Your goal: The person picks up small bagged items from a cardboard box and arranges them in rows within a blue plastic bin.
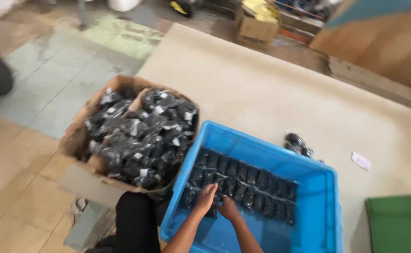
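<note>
Head | both hands (217,202) on dark glossy packets (243,185) | blue crate (327,187)

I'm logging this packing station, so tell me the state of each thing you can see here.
Blue bin: open, on the table, partly filled with rows of packets.
Packets in bin: lined up in neat rows.
Cardboard box: open, heaped with dark packets.
Loose packets: lying on the table beside the bin.
Left hand: down on the packets in the bin.
Right hand: down on the packets too.
</note>
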